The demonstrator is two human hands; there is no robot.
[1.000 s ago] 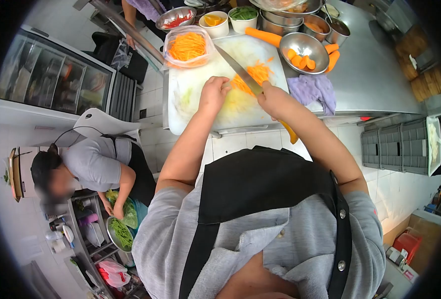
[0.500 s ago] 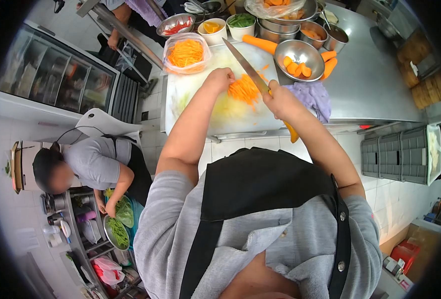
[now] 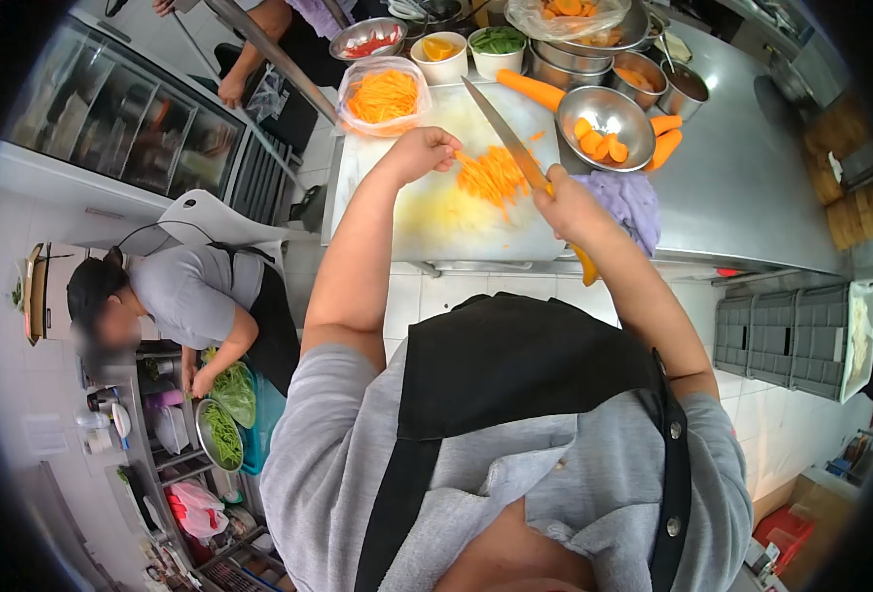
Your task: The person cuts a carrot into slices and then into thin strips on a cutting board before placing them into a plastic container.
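My right hand (image 3: 567, 205) is wrapped round the yellow handle of a large kitchen knife (image 3: 501, 126), its blade angled up and to the left over the white cutting board (image 3: 367, 163). Beside the blade lies a pile of shredded carrot (image 3: 494, 178). At the pile's left edge my left hand (image 3: 423, 155) is pinched closed, with a thin carrot strip showing at the fingertips. Just beyond it stands a plastic-lined tub of carrot shreds (image 3: 383, 96). To the right, a steel bowl (image 3: 634, 118) holds carrot pieces, and a whole peeled carrot (image 3: 530, 91) rests against its left side.
A purple cloth (image 3: 626, 209) lies right of the board on the steel table (image 3: 752, 187). White tubs (image 3: 440, 61) and steel pots (image 3: 683, 91) line the back. At left a co-worker (image 3: 200, 296) handles greens; another person's hand (image 3: 231, 91) shows beyond the table.
My left hand has lifted slightly and drawn left from the pile, a carrot strip now at its fingertips. The right hand still holds the knife. The whole view has shifted a little.
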